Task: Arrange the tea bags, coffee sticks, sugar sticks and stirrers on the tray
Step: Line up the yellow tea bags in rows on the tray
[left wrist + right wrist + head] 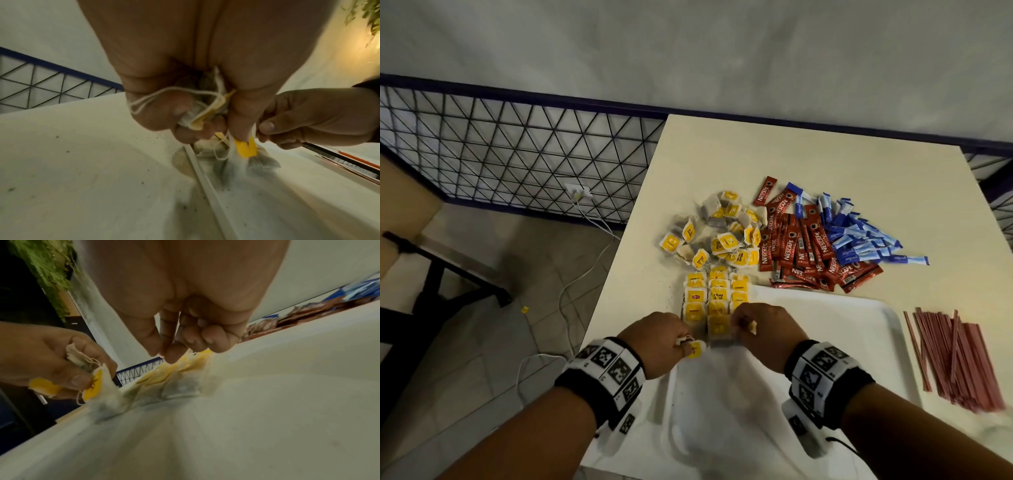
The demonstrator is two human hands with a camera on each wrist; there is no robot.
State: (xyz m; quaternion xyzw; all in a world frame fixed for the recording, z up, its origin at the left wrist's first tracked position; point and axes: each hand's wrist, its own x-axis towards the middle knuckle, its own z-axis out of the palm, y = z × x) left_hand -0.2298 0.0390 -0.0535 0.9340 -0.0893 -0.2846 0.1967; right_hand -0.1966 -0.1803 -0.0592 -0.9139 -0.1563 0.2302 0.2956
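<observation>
Cream table (825,164) bears white tray (859,329); mesh railing (517,154) behind.

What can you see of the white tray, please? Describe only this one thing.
The white tray looks like smooth plastic with a low raised rim and rounded corners. It lies flat on the table's near edge, below the coffee sticks. Tea bags with yellow tags lie in neat rows at its far left corner; the rest is bare, with small dark specks. The left hand and the right hand hover above it, holding tea bags.
</observation>
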